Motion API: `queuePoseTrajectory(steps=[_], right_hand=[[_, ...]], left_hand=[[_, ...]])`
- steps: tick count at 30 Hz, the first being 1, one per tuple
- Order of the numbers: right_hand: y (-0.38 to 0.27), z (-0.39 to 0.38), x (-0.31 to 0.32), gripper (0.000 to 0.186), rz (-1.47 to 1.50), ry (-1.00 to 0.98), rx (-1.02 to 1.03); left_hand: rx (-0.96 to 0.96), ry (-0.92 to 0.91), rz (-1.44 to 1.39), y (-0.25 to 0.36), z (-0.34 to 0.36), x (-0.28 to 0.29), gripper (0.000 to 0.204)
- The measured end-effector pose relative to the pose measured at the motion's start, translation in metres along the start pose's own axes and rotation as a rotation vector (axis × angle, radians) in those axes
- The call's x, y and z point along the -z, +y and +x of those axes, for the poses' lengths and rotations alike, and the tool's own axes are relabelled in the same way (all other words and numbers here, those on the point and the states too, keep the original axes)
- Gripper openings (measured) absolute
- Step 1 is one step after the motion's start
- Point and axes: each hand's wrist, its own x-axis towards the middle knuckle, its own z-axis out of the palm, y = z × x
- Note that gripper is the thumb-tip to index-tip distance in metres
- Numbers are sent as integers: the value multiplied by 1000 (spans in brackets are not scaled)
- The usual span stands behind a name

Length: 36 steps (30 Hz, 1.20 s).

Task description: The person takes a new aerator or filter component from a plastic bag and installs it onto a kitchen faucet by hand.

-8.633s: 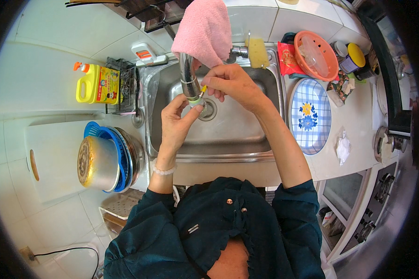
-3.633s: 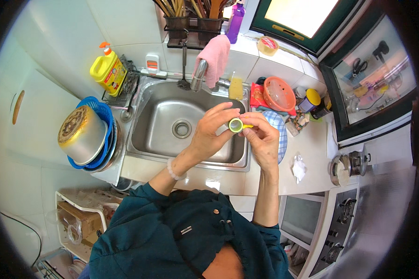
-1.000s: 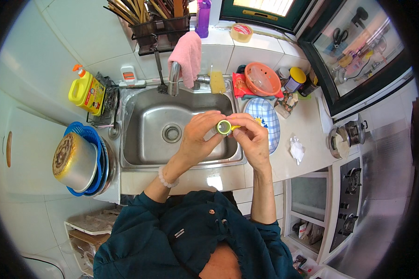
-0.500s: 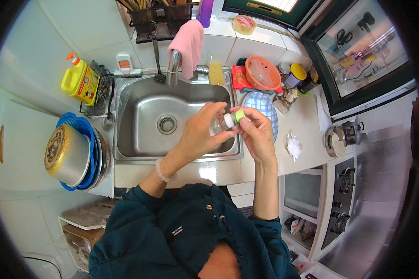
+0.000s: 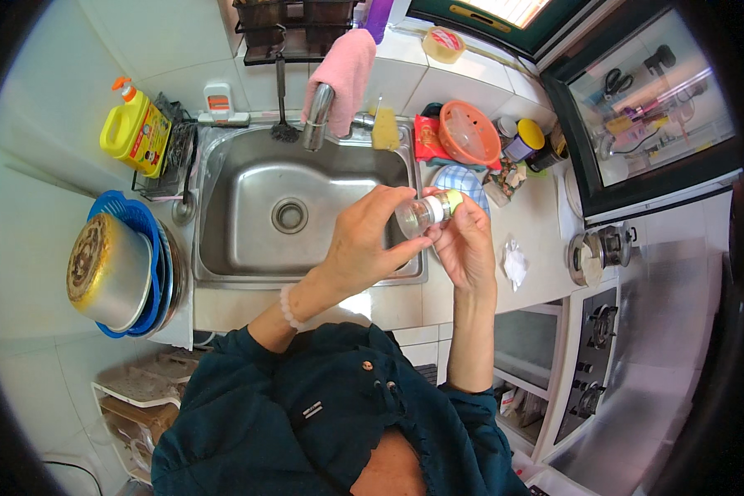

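Above the right part of the steel sink [image 5: 248, 264], my left hand [image 5: 360, 244] curls round a small clear plastic bottle [image 5: 412, 217] with a white neck. At its top, my right hand [image 5: 467, 240] pinches a light-green ringed piece [image 5: 451, 201], touching or fitted on the white part. The bottle lies tilted nearly sideways between my hands. A faucet [image 5: 318, 120] with a pink cloth [image 5: 347, 70] over it stands at the back of the sink, beside a yellow sponge [image 5: 385, 130].
Left are a yellow jug [image 5: 128, 140] and stacked pot and blue baskets [image 5: 107, 273]. Right are a checked oval plate [image 5: 463, 183], orange basket [image 5: 469, 131], jars [image 5: 527, 140], crumpled tissue [image 5: 514, 266] and lidded pots [image 5: 603, 252]. A stove [image 5: 595, 355] sits lower right.
The green piece, earlier seen end-on as a ring and before that at the faucet, is now turned sideways, and a clear bottle with a white neck shows in my left hand.
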Motion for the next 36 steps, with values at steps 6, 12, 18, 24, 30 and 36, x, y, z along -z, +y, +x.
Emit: queuePoseTrajectory(steps=[6,12,18,24,30,36], right_hand=[[8,7,3,30,167,-19,-54],[12,12,6,31,252,5,-89],[15,15,9,30,315,28,-117],[17,18,10,29,381,37,-146],[16,19,13,31,330,35,-122],[-1,18,-1,33,-99,4,66]], left_hand=[[-92,9,38,-1,7,4,62],[-66,32,-22,-4,10,2,63],[-48,17,-42,-11,11,1,60],[-14,44,-76,-14,11,-1,57],[-16,60,-72,-16,11,-4,56],[77,51,-167,-14,11,-2,58]])
